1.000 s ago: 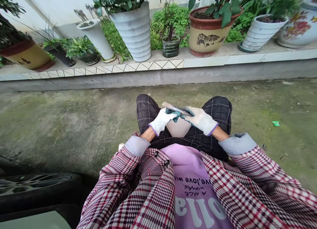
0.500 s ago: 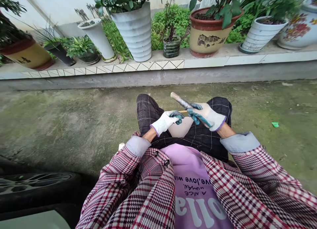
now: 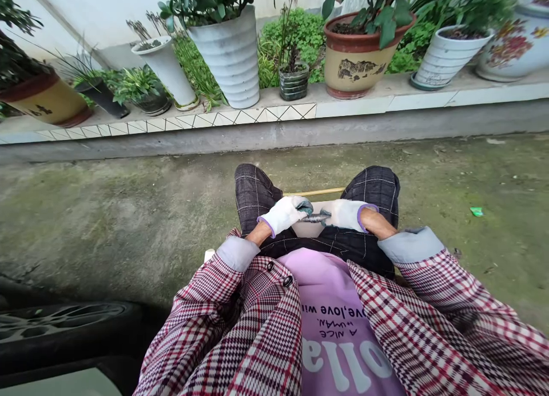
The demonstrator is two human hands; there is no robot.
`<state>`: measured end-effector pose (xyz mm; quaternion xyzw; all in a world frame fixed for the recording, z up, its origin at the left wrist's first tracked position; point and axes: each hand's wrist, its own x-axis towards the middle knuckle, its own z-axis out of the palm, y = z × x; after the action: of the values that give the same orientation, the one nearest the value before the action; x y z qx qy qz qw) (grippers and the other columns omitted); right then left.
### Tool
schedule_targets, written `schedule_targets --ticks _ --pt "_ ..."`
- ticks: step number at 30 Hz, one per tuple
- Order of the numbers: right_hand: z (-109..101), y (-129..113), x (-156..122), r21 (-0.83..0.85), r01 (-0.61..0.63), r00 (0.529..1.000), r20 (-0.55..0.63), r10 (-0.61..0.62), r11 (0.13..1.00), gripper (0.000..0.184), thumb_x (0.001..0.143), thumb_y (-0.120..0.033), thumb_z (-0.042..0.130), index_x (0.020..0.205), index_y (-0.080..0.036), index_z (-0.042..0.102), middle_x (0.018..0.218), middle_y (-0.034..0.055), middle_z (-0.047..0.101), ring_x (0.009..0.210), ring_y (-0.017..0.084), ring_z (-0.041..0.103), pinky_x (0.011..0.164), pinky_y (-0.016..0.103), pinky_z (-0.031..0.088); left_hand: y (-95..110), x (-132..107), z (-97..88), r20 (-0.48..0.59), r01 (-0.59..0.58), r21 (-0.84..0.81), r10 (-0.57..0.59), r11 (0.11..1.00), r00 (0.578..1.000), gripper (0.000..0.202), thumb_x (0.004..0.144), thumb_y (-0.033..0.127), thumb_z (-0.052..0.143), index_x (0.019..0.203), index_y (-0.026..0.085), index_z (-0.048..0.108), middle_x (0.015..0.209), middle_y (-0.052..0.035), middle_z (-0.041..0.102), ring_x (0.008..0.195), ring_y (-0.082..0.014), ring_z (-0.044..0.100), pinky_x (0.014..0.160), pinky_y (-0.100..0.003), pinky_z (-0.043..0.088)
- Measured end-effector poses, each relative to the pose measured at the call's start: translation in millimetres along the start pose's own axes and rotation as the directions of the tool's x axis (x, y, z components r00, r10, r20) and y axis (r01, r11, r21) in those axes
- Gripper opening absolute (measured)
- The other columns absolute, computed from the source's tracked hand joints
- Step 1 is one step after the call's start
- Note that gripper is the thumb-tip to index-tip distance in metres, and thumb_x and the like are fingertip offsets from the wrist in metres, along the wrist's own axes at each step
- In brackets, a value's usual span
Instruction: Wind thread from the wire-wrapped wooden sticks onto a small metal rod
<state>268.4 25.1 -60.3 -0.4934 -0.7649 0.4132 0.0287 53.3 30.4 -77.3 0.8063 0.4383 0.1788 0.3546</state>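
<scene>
Both hands wear white gloves with blue-green coated fingers and purple cuffs. A short rod (image 3: pixel 315 218) with a shiny grey, wrapped-looking section lies level between them, over my lap. My left hand (image 3: pixel 286 213) is closed around its left end, thumb on top. The fingers of my right hand (image 3: pixel 343 214) curl around the other end, mostly hidden under the glove's back. Just beyond both hands, a thin yellow stick (image 3: pixel 315 192) spans the gap between my knees. Beneath the rod shows a pale, smooth surface (image 3: pixel 306 230) between my thighs; its kind is unclear.
Ahead runs a low tiled ledge (image 3: pixel 355 106) with several potted plants, among them a tall white ribbed pot (image 3: pixel 229 59) and a tan-and-red pot (image 3: pixel 355 67). A vehicle wheel (image 3: pixel 60 322) is close at lower left. A green wrapper (image 3: pixel 476 212) lies on the concrete at right.
The rod has swung from a slant, with its brownish end pointing up and away, to level between both hands. My right hand has turned over, and my left hand now grips the rod.
</scene>
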Motion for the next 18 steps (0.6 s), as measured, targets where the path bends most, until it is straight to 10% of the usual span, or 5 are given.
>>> schedule_targets --ticks 7,10,14,18 --pt "-29.4 8.1 7.9 -0.28 -0.181 0.953 -0.287 0.098 0.943 0.018 0.088 -0.033 0.061 0.09 -0.015 0.064 0.084 0.0094 0.068 0.077 0.021 0.063 0.068 0.028 0.046 -13.8 9.8 14.1 -0.115 0.072 -0.476 -0.143 0.877 0.983 0.022 0.076 0.015 0.055 0.092 0.012 0.071 0.081 -0.0039 0.071 0.073 -0.0123 0.062 0.07 -0.022 0.048" --pt "-30.5 2.2 3.2 0.038 -0.123 0.935 -0.33 0.129 0.992 0.02 0.087 -0.036 0.058 0.086 -0.016 0.061 0.073 0.0045 0.063 0.059 0.014 0.056 0.054 0.025 0.044 -13.5 10.6 17.7 -0.088 0.052 -0.604 -0.131 0.795 0.987 0.022 0.075 0.013 0.056 0.09 0.011 0.071 0.082 -0.0047 0.072 0.072 -0.0113 0.061 0.068 -0.021 0.047" --pt "-26.5 -4.6 -8.7 0.564 0.015 0.992 -0.115 0.06 0.825 0.027 0.081 -0.042 0.063 0.09 -0.017 0.06 0.07 0.0013 0.06 0.047 0.01 0.05 0.042 0.023 0.043 -11.6 8.4 12.0 -0.089 0.041 -0.554 -0.109 0.831 0.99 0.017 0.076 0.017 0.06 0.087 0.01 0.071 0.081 -0.0045 0.071 0.074 -0.0125 0.061 0.071 -0.023 0.047" --pt "-24.0 -7.8 -16.9 0.463 0.019 0.969 0.211 -0.131 0.886 0.024 0.077 -0.032 0.066 0.09 -0.012 0.067 0.069 0.0029 0.065 0.048 0.01 0.052 0.044 0.021 0.042 -9.1 4.7 0.2 -0.041 0.006 -0.377 -0.023 0.926 0.999 0.018 0.078 0.02 0.06 0.091 0.011 0.071 0.089 -0.005 0.072 0.081 -0.0149 0.063 0.078 -0.025 0.048"
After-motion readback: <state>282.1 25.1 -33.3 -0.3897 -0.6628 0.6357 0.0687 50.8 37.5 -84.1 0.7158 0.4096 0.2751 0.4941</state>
